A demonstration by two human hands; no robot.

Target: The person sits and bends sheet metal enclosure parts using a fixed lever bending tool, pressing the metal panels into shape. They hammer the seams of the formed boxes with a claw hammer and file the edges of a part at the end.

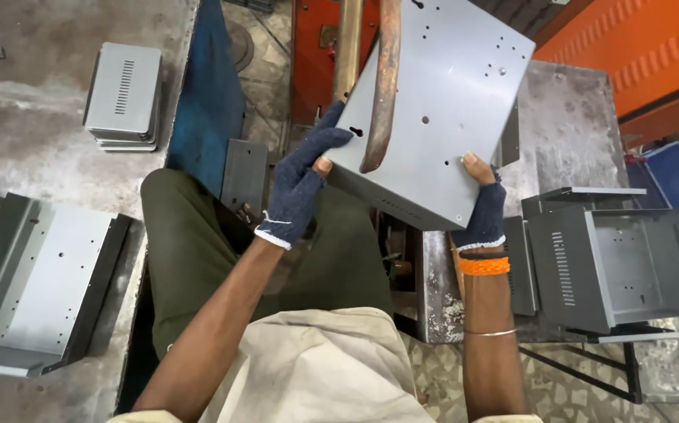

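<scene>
Over a worn metal workbench (pixel 34 149), the left hand (pixel 296 188) and right hand (pixel 484 211) both grip one grey steel panel (pixel 449 102).

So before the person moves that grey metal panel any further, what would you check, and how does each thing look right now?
1. Left hand gloved and gripping the panel's left edge: ok.
2. Right hand gloved and gripping the lower right edge: ok.
3. Grey perforated sheet-metal panel held tilted between both hands: ok.
4. Rusty curved arm lying across the panel's face: touching or just above, cannot tell.
5. Fingertips bare on the right glove near the sheet's edge: not ok.
6. Grey housing on the right bench stands apart: ok.
</scene>
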